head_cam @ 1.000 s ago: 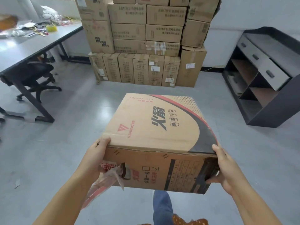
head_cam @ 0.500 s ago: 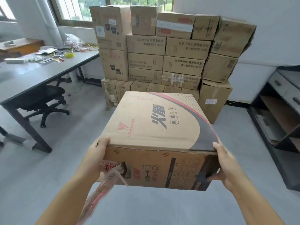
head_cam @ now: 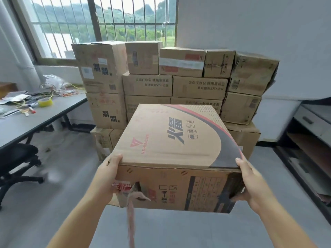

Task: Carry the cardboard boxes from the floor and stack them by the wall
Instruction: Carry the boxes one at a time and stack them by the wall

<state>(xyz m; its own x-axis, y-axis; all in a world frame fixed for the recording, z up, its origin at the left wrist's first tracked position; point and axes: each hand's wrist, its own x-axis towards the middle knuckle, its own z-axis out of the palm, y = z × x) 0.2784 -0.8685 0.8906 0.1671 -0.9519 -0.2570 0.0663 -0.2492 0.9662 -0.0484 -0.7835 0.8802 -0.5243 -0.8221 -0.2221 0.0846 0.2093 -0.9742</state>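
I hold a large brown cardboard box [head_cam: 172,140] with a black and red curved print in front of me, off the floor. My left hand [head_cam: 105,176] grips its near left corner. My right hand [head_cam: 250,183] grips its near right corner, fingers in a side handle hole. A torn strip of tape [head_cam: 130,215] hangs from the box's near side. Straight ahead stands the stack of cardboard boxes [head_cam: 179,83] against the wall and window, several rows high. Its lower rows are partly hidden behind the held box.
A grey desk [head_cam: 35,120] with clutter and a yellow tape roll [head_cam: 45,102] runs along the left, with a black office chair [head_cam: 16,161] beside it. A dark shelf unit with drawers [head_cam: 311,140] stands on the right. Grey floor lies between them.
I have come closer to the stack while carrying the box. The view has tilted up, so the window above the stack now shows. Both hands keep the same grip.
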